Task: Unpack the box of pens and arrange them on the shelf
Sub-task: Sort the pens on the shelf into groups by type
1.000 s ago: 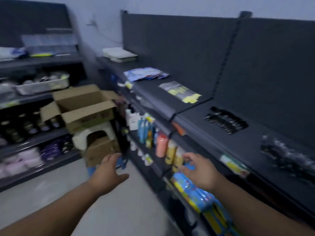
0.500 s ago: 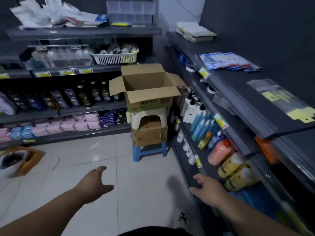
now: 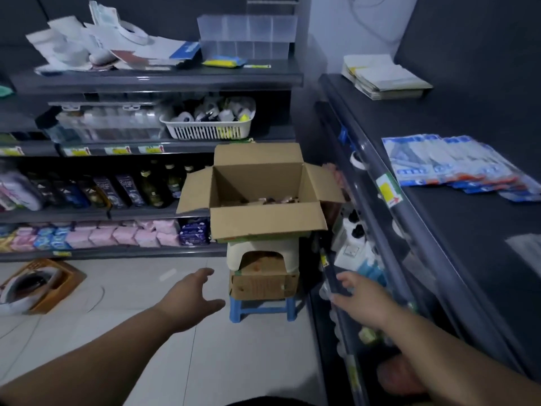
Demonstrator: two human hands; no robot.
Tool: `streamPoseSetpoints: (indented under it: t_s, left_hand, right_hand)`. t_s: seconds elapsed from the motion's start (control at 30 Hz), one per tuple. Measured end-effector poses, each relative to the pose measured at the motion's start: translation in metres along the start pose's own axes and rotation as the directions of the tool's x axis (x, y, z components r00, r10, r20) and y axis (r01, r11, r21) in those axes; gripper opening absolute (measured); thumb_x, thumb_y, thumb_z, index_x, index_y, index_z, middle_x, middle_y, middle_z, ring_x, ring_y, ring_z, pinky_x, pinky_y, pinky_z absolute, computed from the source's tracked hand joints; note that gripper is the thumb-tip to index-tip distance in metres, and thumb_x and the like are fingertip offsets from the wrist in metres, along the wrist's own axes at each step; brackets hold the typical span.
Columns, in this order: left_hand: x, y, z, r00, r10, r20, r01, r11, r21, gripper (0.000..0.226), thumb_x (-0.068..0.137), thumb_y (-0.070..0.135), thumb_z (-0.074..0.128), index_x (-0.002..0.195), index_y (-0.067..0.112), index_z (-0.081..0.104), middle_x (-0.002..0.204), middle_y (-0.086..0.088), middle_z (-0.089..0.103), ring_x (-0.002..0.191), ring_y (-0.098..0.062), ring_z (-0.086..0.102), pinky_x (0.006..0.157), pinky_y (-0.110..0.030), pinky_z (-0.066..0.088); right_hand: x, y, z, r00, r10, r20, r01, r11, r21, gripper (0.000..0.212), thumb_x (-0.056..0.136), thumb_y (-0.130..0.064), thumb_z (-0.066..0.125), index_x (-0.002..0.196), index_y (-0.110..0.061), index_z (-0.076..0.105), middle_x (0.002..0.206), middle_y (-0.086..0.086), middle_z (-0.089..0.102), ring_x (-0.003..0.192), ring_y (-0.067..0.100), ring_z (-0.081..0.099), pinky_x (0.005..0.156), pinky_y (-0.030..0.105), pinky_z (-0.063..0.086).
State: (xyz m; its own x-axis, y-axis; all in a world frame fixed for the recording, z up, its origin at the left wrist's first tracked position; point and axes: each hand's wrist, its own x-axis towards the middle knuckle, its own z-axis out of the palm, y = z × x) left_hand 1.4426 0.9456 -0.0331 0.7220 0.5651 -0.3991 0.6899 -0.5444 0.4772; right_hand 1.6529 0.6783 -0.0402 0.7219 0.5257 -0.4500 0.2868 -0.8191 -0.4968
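Cardboard box (image 3: pixel 265 227): open, all four flaps folded out, standing on a cream stool (image 3: pixel 234 254) in the corner where the two shelf runs meet. Contents: small items low inside, too dim to identify.
Under the cream stool: a smaller carton (image 3: pixel 263 284), resting on a blue stool (image 3: pixel 260 309) on the tiled floor.
Left hand (image 3: pixel 190 297): empty, fingers spread and loosely extended, over the floor, just short of the blue stool and below the box.
Right hand (image 3: pixel 361 303): empty, fingers extended, at the front edge of a lower right-hand shelf; contact with the edge cannot be told.
Right-hand top shelf (image 3: pixel 468 235): dark surface bearing a row of blue-and-white packets (image 3: pixel 456 168) and, further back, a stack of booklets (image 3: pixel 383 77).
Back shelving: white slotted basket (image 3: pixel 210 128) of small items; clear plastic organiser (image 3: pixel 246 36) on top; dark bottles (image 3: pixel 123 189) mid-level; pink packs (image 3: pixel 117 235) on the lowest shelf.
Floor, left: brown woven basket (image 3: pixel 61 291).
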Motion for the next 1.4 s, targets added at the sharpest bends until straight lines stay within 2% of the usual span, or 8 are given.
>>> streamPoseSetpoints:
  t_s: [0.27,0.37,0.5,0.73,0.93,1.07,1.17,1.4]
  left_hand:
    - [0.122,0.018,-0.066,0.990,0.080,-0.117,-0.088,0.994,-0.066,0.073,0.079,0.034,0.074,0.141,0.020,0.038,0.137,-0.002,0.050,0.119,-0.017,0.052,0.093,-0.032,0.049]
    - [0.179,0.021,-0.092,0.979,0.150,-0.137,-0.159,0.985,-0.060,0.068,0.080,0.033,0.073,0.139,0.020,0.040,0.132,-0.002,0.053,0.107,-0.013,0.053,0.086,-0.024,0.046]
    - [0.247,0.026,-0.118,0.969,0.227,-0.097,-0.231,0.972,-0.040,0.070,0.082,0.034,0.071,0.141,0.021,0.037,0.138,-0.001,0.049,0.120,-0.016,0.050,0.094,-0.026,0.043]
    - [0.336,0.039,-0.092,0.955,0.283,0.095,-0.282,0.959,-0.018,0.071,0.083,0.041,0.068,0.144,0.025,0.032,0.141,0.000,0.043,0.122,-0.016,0.047,0.096,-0.024,0.040]
    - [0.392,0.044,-0.037,0.945,0.184,0.272,-0.199,0.979,0.030,0.083,0.079,0.045,0.070,0.146,0.023,0.027,0.147,-0.003,0.034,0.130,-0.021,0.040,0.099,-0.028,0.040]
    - [0.410,0.040,-0.001,0.904,0.135,0.405,-0.217,0.963,0.163,0.099,0.073,0.037,0.077,0.150,0.025,0.016,0.145,-0.006,0.034,0.127,-0.027,0.040,0.095,-0.036,0.045]
    - [0.417,0.035,0.017,0.897,0.112,0.427,-0.242,0.934,0.263,0.101,0.075,0.036,0.076,0.151,0.028,0.010,0.154,-0.004,0.021,0.134,-0.031,0.029,0.104,-0.042,0.036]
    - [0.436,0.035,0.036,0.890,0.224,0.398,-0.351,0.893,0.281,0.117,0.069,0.027,0.080,0.150,0.032,-0.004,0.158,0.004,0.006,0.139,-0.028,0.022,0.107,-0.042,0.029]
  right_hand:
    - [0.121,-0.073,-0.059,0.988,-0.083,-0.128,0.090,0.995,0.050,0.057,0.086,-0.042,0.064,0.138,-0.028,0.044,0.135,-0.008,0.052,0.112,0.010,0.052,0.090,0.024,0.043]
    - [0.164,-0.104,-0.069,0.986,-0.047,-0.159,0.071,0.987,0.144,0.056,0.086,-0.037,0.066,0.137,-0.029,0.045,0.134,-0.007,0.051,0.112,0.010,0.049,0.095,0.028,0.045]
    - [0.214,-0.144,-0.070,0.988,0.004,-0.154,0.030,0.975,0.219,0.059,0.083,-0.036,0.071,0.136,-0.027,0.047,0.135,-0.004,0.052,0.116,0.013,0.051,0.096,0.030,0.044]
    - [0.300,-0.160,-0.044,0.999,0.041,-0.007,-0.040,0.989,0.140,0.062,0.085,-0.040,0.068,0.140,-0.027,0.042,0.140,-0.004,0.049,0.126,0.015,0.048,0.096,0.027,0.043]
    - [0.366,-0.146,-0.017,0.989,0.046,0.142,-0.041,0.998,-0.036,0.066,0.079,-0.041,0.073,0.138,-0.031,0.044,0.136,-0.006,0.052,0.110,0.009,0.052,0.070,0.017,0.041]
    - [0.397,-0.132,-0.001,0.967,0.015,0.255,0.032,0.984,-0.176,0.085,0.071,-0.038,0.082,0.143,-0.030,0.038,0.142,-0.003,0.046,0.125,0.016,0.047,0.091,0.024,0.044]
    - [0.414,-0.124,0.007,0.915,0.009,0.403,0.119,0.949,-0.291,0.097,0.069,-0.035,0.084,0.148,-0.026,0.028,0.151,0.003,0.033,0.133,0.022,0.040,0.102,0.029,0.041]
    - [0.429,-0.118,0.028,0.862,-0.022,0.507,0.302,0.826,-0.477,0.097,0.076,-0.019,0.076,0.150,-0.017,0.014,0.156,0.007,0.011,0.132,0.031,0.036,0.102,0.038,0.043]
